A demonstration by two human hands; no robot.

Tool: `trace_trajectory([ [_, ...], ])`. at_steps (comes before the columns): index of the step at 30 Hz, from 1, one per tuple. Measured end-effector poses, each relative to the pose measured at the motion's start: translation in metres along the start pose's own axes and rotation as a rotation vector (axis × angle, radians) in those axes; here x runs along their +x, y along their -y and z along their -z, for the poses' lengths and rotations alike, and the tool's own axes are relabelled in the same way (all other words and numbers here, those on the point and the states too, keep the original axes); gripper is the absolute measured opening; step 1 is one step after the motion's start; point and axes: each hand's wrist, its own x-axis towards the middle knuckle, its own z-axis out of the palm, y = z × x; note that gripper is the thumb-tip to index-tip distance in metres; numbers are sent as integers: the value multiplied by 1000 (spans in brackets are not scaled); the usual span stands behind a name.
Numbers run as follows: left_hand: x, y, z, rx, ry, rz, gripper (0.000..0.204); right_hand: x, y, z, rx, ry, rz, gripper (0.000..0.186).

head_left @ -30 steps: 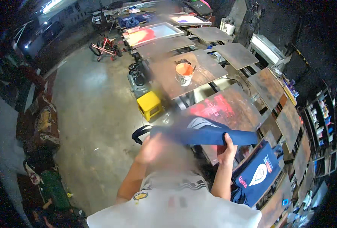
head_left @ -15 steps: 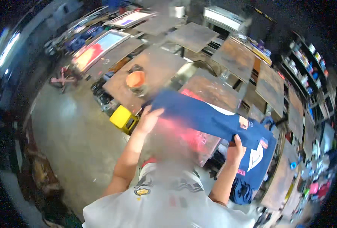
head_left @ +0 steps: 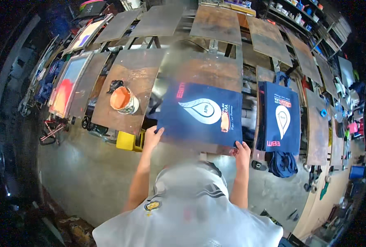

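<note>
A dark blue fabric bag [head_left: 201, 114] with a white printed drop shape lies flat on a brown press platen [head_left: 209, 68] in front of me. My left hand [head_left: 152, 138] grips its near left corner. My right hand [head_left: 242, 150] pinches its near right corner. To the right, a second blue printed bag [head_left: 280, 117] lies on the neighbouring platen, and more blue fabric [head_left: 282, 163] hangs off that platen's near end.
An orange ink tub [head_left: 123, 100] stands on the platen to the left. Several bare brown platens fan out around the press. A printing screen with red ink [head_left: 67, 84] sits at far left. A yellow box [head_left: 127, 141] rests on the concrete floor. Shelves line the right wall.
The bag was held up in the air between my hands; now it is spread flat on the platen. My view has swung toward the press.
</note>
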Motion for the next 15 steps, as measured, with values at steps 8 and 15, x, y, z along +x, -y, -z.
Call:
trace_trajectory([
  [8, -4, 84, -10, -11, -145, -38, 20, 6, -36, -12, -868, -165, 285, 21],
  [15, -12, 119, -18, -208, -157, -15, 19, 16, -63, 6, -1090, -179, 488, 21],
])
